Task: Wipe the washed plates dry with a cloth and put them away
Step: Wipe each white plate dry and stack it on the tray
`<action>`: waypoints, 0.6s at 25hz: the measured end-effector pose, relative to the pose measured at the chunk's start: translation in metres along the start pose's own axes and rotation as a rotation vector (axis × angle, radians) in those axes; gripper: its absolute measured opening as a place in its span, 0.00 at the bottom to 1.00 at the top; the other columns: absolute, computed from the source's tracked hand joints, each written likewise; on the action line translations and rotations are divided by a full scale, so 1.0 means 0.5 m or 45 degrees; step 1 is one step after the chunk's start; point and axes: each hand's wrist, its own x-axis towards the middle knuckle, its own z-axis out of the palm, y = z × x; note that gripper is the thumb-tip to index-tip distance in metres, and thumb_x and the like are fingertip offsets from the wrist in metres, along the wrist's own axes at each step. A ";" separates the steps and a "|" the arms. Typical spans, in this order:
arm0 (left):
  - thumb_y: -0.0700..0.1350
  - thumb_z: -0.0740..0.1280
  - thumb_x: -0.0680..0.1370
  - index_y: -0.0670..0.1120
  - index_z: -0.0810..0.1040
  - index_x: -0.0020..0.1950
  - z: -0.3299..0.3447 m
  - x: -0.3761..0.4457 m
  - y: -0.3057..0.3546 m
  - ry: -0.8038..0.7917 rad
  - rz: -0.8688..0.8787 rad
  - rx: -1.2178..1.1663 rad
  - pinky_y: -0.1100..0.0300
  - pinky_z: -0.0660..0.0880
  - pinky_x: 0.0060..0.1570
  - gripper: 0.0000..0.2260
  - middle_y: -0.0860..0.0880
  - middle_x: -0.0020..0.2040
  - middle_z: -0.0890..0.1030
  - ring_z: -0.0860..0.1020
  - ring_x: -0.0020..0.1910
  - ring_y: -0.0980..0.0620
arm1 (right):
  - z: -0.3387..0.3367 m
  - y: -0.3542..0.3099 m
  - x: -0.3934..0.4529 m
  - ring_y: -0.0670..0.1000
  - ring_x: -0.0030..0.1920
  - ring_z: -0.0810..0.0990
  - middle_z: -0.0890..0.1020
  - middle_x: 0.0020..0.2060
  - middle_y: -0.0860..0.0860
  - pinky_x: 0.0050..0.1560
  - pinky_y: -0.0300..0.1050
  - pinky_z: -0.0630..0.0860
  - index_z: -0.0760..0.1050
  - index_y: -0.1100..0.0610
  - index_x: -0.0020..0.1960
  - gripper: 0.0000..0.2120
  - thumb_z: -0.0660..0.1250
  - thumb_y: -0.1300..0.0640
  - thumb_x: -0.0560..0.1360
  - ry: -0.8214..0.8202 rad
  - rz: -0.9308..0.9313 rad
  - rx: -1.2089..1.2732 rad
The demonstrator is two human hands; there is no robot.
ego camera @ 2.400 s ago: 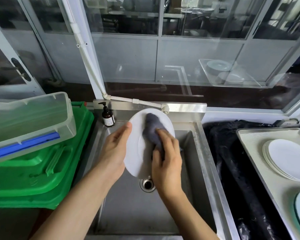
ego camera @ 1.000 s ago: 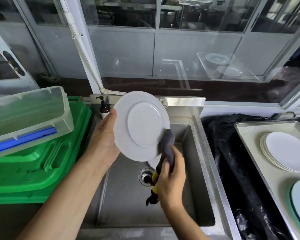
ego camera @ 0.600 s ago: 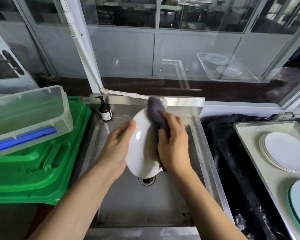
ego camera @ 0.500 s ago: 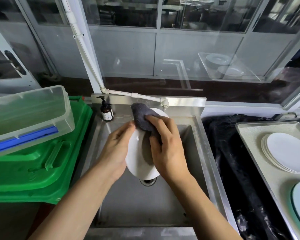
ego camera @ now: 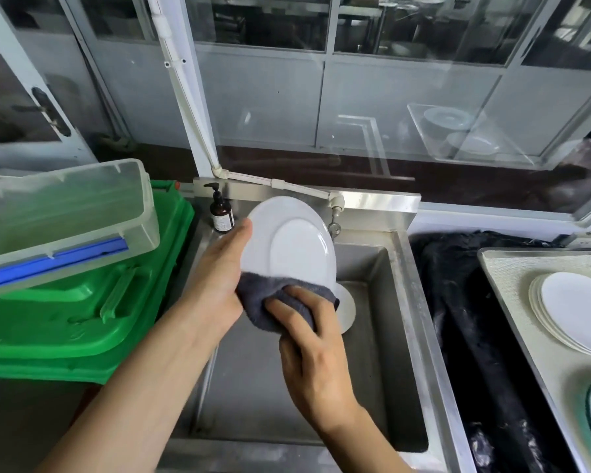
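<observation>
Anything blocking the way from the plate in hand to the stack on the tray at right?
Nothing visible does. The plate is held up over the sink, gripped by the left hand, cloth under the right hand. Between it and the stack lies only low black sheeting.

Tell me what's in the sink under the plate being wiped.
Another white plate lies on the sink floor, mostly hidden by the held plate, cloth and right hand. The drain is covered.
</observation>
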 end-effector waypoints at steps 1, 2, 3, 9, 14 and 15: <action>0.51 0.70 0.78 0.45 0.83 0.58 0.001 -0.001 -0.002 -0.013 0.006 -0.004 0.51 0.81 0.52 0.13 0.45 0.53 0.86 0.84 0.53 0.46 | -0.002 0.005 -0.002 0.54 0.64 0.75 0.74 0.66 0.53 0.64 0.49 0.74 0.77 0.50 0.67 0.20 0.62 0.62 0.78 0.006 0.002 0.000; 0.51 0.69 0.79 0.43 0.82 0.60 0.004 -0.003 -0.003 -0.040 -0.002 -0.020 0.48 0.79 0.58 0.15 0.42 0.57 0.85 0.83 0.56 0.44 | -0.003 0.007 0.005 0.52 0.66 0.75 0.74 0.66 0.53 0.66 0.47 0.73 0.77 0.51 0.68 0.19 0.62 0.62 0.79 0.029 0.014 0.014; 0.50 0.69 0.79 0.41 0.81 0.62 0.007 -0.004 -0.003 -0.068 -0.005 -0.035 0.45 0.77 0.62 0.16 0.40 0.59 0.84 0.82 0.59 0.42 | -0.005 0.006 0.020 0.50 0.67 0.74 0.74 0.67 0.54 0.68 0.45 0.71 0.77 0.52 0.68 0.18 0.62 0.61 0.80 0.059 0.036 0.045; 0.47 0.65 0.82 0.46 0.83 0.58 0.013 -0.032 -0.026 -0.275 0.036 -0.016 0.43 0.73 0.68 0.11 0.43 0.58 0.85 0.81 0.62 0.44 | -0.040 0.023 0.177 0.46 0.62 0.76 0.76 0.62 0.51 0.66 0.44 0.72 0.77 0.54 0.69 0.21 0.60 0.66 0.78 0.339 0.436 0.178; 0.41 0.62 0.83 0.46 0.83 0.56 0.002 -0.020 -0.038 -0.238 0.136 0.092 0.42 0.71 0.69 0.10 0.43 0.56 0.85 0.80 0.61 0.43 | -0.020 -0.011 0.130 0.52 0.68 0.74 0.76 0.65 0.55 0.72 0.42 0.67 0.78 0.56 0.68 0.18 0.61 0.61 0.79 0.156 0.086 0.103; 0.40 0.61 0.83 0.46 0.83 0.55 -0.001 -0.021 -0.039 -0.249 0.141 0.101 0.42 0.71 0.69 0.10 0.43 0.55 0.85 0.81 0.59 0.44 | -0.022 -0.005 0.135 0.52 0.68 0.74 0.76 0.65 0.56 0.72 0.41 0.67 0.78 0.57 0.68 0.18 0.61 0.61 0.80 0.137 0.045 0.095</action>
